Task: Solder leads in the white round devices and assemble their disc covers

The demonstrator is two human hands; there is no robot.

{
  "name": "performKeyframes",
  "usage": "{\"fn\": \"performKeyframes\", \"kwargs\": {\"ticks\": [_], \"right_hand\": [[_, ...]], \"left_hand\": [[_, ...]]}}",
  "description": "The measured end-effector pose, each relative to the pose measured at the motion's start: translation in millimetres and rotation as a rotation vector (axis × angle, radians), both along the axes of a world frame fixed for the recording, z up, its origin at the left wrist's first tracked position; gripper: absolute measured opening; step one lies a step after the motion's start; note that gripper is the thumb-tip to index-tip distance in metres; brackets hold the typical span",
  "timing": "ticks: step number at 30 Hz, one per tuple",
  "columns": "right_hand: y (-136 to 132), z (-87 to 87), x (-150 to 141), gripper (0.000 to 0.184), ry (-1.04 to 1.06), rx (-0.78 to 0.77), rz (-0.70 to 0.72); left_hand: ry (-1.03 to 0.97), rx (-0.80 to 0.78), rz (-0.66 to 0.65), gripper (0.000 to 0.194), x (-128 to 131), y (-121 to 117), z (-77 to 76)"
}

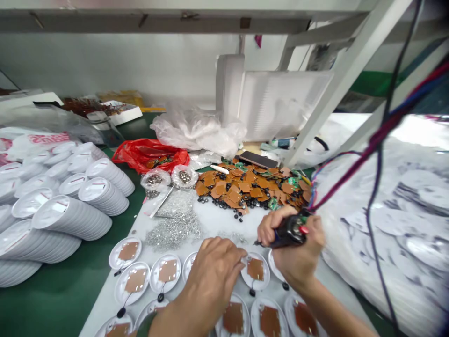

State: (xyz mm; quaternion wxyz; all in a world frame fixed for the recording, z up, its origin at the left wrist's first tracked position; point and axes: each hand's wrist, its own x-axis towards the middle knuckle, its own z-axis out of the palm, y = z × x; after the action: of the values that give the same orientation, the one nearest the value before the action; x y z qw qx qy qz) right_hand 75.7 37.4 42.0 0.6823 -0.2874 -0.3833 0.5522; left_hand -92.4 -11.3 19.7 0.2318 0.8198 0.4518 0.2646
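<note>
My right hand (298, 248) is wrapped round a black electric screwdriver (290, 230) with a red button, its tip pointing left. My left hand (213, 267) reaches over the board with fingers pressed together; what they hold, if anything, is hidden. Its fingertips are at the left rim of a round white cover (247, 281) that carries a brown circuit board (255, 268) and a small black part on a wire (252, 292). Several more such covers stand in rows around and below both hands. Small silver screws (178, 229) lie in a heap beyond my left hand.
Brown boards (245, 185) and black parts are piled behind the hands, with a phone (258, 159) on top. Stacked white covers (70, 217) stand left. A red bag (150, 154) sits at the back. Cables (372, 140) and a metal post (329, 89) are on the right.
</note>
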Motion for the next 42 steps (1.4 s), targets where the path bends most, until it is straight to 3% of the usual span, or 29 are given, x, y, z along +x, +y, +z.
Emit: {"fn": "performKeyframes", "kwargs": {"ticks": [4, 7, 9, 14, 21, 23, 27, 29, 33, 42], "right_hand": [[-13.9, 24.8, 3.1, 0.055, 0.024, 0.033, 0.061], [-24.6, 37.1, 3.6, 0.057, 0.018, 0.027, 0.061], [-29.7, 40.7, 3.8, 0.058, 0.020, 0.006, 0.041], [-34.0, 45.2, 10.5, 0.059, 0.083, -0.043, 0.074], [-39.7, 54.5, 26.0, 0.064, 0.169, -0.055, 0.261], [-45.6, 51.0, 28.3, 0.062, 0.141, -0.066, 0.312], [-60.6, 29.3, 29.3, 0.057, 0.095, -0.128, 0.402], [-66.8, 14.9, 28.3, 0.055, 0.080, -0.165, 0.427], [-71.6, -5.5, 24.8, 0.057, 0.005, -0.171, 0.426], [-77.3, -16.7, 19.0, 0.057, -0.142, -0.128, 0.352]], "left_hand": [[0.077, -0.024, 0.038, 0.026, 13.9, 14.5, -11.3], [0.011, 0.000, 0.010, 0.009, 22.8, 20.5, -19.0], [-0.038, 0.007, -0.012, 0.008, 24.8, 21.2, -20.7], [-0.092, 0.048, -0.125, 0.016, 19.6, 15.1, -15.3], [-0.340, -0.077, -0.204, 0.027, 15.2, -0.9, -5.6], [-0.270, 0.026, -0.184, 0.028, 16.1, -11.0, -12.3], [-0.119, 0.546, -0.103, 0.026, 24.3, -39.0, -39.7], [-0.036, 0.676, -0.097, 0.022, 29.4, -51.1, -52.5], [0.037, 0.668, -0.127, 0.021, 34.5, -62.5, -63.4], [-0.012, 0.640, -0.120, 0.026, 35.3, -61.4, -61.0]]}}
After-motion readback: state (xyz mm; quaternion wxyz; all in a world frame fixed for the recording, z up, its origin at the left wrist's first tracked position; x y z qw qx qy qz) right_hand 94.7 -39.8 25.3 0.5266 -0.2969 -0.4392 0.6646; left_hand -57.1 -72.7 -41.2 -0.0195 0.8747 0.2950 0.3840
